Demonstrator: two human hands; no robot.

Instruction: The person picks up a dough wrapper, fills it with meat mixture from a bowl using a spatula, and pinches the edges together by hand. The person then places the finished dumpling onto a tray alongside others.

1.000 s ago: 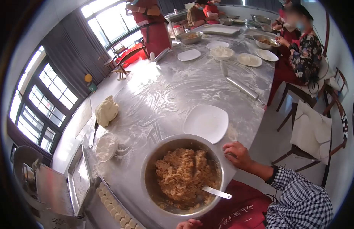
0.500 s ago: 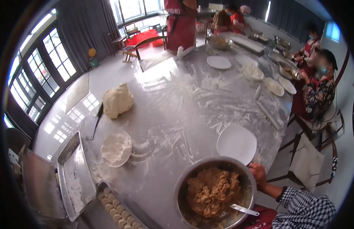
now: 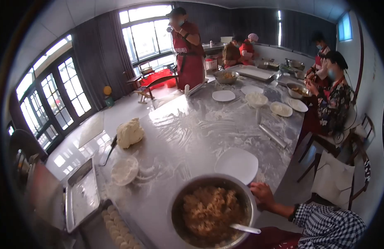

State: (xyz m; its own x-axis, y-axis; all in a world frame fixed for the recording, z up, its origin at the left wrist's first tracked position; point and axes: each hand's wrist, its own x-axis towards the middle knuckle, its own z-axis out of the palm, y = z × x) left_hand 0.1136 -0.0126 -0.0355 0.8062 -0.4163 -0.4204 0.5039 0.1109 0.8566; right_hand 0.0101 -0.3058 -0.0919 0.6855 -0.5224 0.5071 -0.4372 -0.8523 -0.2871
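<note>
My right hand [image 3: 262, 195], below a black-and-white checked sleeve, has its fingers curled at the right rim of a large metal bowl [image 3: 173, 207]. A corner of a square white plate [image 3: 236, 164] lies right beside those fingers; how far they wrap the rim is hard to see. Brown minced filling [image 3: 210, 209] fills much of the bowl. Out of it, over the near right rim, sticks the pale handle of a spoon [image 3: 245, 228]. My left hand is outside the picture.
Left on the floury metal table [image 3: 179, 153] are a dough lump [image 3: 130, 133], a knife [image 3: 109, 150], a flour dish [image 3: 124, 170], a metal tray [image 3: 69, 207] and rows of dough pieces [image 3: 117, 228]. A rolling pin [image 3: 272, 136] lies right. Co-workers occupy the far side.
The head view has tilted up, showing more of the standing person and the far room. My right hand stays by the bowl's rim. The bowl and plate appear further left in the picture.
</note>
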